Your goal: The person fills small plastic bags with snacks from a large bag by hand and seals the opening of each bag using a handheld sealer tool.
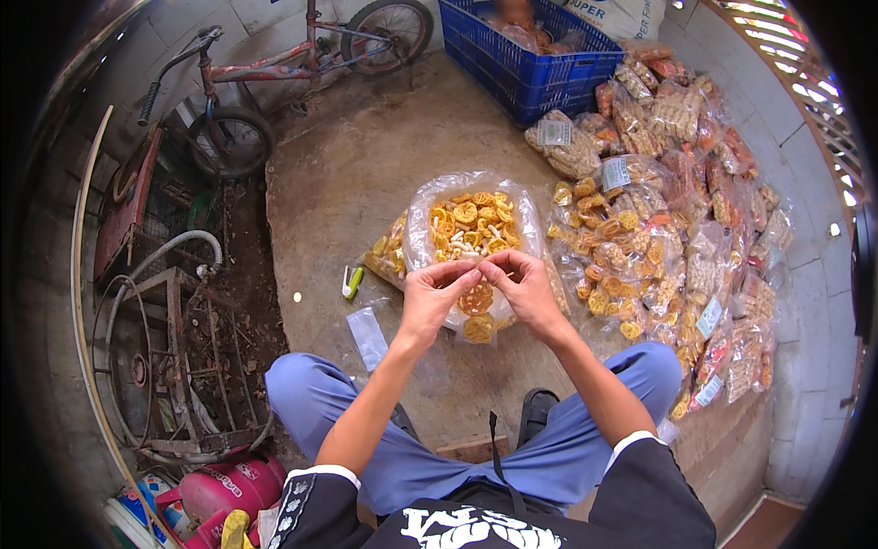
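Head view: left hand (433,295) and right hand (529,288) pinch a snack bag (477,305) at its top, seemingly closing it; sealing next demands steadiness.

The bare concrete floor (334,169) has a ragged left edge along a dirt strip. Near its middle sits an open clear sack (420,224) of yellow snacks. Between the sack and the left edge lie a green-and-white tool (352,283), a flat clear bag (368,338) and a small white spot (296,297). A blue crate (519,78) stands toward the far edge; packets (640,197) heap along the right edge.
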The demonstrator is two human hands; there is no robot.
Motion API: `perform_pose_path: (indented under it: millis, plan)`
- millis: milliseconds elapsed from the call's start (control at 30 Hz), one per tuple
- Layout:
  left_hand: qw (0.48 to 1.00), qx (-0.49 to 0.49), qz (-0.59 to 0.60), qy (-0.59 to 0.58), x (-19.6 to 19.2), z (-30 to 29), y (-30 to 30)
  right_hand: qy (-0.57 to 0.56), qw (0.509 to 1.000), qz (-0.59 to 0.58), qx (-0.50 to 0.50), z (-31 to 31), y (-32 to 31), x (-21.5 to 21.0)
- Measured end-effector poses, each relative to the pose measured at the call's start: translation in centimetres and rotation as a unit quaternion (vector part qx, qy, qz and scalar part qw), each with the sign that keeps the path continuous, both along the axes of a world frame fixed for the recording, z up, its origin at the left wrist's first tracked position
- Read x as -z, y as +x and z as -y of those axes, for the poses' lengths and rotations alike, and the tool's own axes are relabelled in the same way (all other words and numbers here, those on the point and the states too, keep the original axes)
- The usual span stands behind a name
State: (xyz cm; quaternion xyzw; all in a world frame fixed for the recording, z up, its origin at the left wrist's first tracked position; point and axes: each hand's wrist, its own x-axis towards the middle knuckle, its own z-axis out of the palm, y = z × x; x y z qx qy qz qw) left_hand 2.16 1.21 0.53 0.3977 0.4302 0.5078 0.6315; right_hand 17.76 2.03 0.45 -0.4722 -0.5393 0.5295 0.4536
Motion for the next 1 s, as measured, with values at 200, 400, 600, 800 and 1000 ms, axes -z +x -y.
perform_pose_path:
  millis: [200,400,600,800,1000]
  plan:
    - [0.999,0.050,0.001,-0.010,-0.4,-0.2,-0.7,-0.059,0.996,-0.058,-0.022,0.0,0.2,-1.4]
    - [1.000,-0.009,-0.018,0.005,-0.4,0.0,-0.2,-0.033,0.999,-0.024,0.020,-0.1,-0.2,-1.0]
    - [0.997,-0.052,-0.041,0.029,-0.3,0.2,0.1,-0.022,0.999,-0.016,0.035,-0.1,-0.3,-1.0]
    - [0.995,-0.071,-0.036,0.063,0.0,0.4,0.3,-0.017,0.999,-0.018,0.031,-0.1,-0.5,-0.9]
    - [0.989,-0.086,-0.060,0.108,0.3,0.3,0.4,-0.021,0.999,-0.021,0.023,-0.1,-0.3,-1.2]
